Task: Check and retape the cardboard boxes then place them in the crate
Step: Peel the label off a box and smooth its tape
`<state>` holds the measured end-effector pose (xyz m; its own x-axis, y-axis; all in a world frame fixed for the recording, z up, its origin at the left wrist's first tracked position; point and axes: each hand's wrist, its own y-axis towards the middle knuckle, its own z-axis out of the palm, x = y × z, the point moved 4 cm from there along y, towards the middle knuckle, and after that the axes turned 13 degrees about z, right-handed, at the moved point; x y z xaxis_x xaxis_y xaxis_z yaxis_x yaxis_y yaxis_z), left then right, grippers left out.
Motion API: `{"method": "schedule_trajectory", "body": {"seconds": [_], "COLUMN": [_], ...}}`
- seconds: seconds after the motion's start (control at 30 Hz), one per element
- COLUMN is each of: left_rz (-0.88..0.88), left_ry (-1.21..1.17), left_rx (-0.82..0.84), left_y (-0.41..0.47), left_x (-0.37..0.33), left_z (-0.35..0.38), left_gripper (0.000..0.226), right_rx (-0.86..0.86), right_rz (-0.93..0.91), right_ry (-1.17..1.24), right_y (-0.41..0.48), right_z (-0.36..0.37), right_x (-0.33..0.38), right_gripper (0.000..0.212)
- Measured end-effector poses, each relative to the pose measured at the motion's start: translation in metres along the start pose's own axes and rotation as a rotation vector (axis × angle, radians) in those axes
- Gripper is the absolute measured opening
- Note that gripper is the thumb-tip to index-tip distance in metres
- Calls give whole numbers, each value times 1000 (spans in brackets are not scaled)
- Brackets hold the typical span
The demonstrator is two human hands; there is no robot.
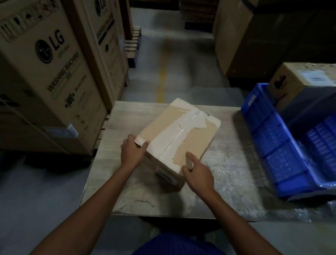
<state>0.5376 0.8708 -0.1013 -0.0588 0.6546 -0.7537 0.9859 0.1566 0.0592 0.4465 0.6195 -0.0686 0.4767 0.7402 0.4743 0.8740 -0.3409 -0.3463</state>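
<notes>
Cardboard box (182, 131) flat on the table (228, 177), both hands on it.
The left hand (132, 151) grips its near left corner (thumb on top); the right hand (198, 176) lays a straight index finger (189, 159) on the torn top, holding nothing. The blue crate (268, 134) stands to the right.

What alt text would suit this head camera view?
A person's left hand grips the near corner of a taped cardboard box on a table; the right hand touches its top. A blue crate sits at right.
</notes>
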Motion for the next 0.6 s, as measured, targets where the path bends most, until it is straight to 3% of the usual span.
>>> {"method": "schedule_trajectory", "body": {"seconds": [0.17,0.3,0.37,0.43,0.5,0.6], "left_rz": [-23,64,196,458,693,812], "left_ry": [-21,-20,62,181,224,349], "left_rx": [31,122,110,38,51,251], "left_y": [-48,-65,-63,-61,-63,-73], "left_x": [-17,-22,-27,-39,-53,-58], "left_z": [5,3,-2,-4,6,33], "left_gripper": [44,35,26,14,28,49], "right_rx": [-113,-152,-157,-286,-410,-276], "right_rz": [37,72,92,12,-167,-322], "right_ry": [-83,-110,-112,-134,-133,-186], "right_y": [28,36,38,32,23,8], "right_z": [-27,-37,-37,-36,-29,-1], "right_x": [-24,-38,-39,-33,-20,-12], "right_gripper": [52,49,47,43,39,53]}}
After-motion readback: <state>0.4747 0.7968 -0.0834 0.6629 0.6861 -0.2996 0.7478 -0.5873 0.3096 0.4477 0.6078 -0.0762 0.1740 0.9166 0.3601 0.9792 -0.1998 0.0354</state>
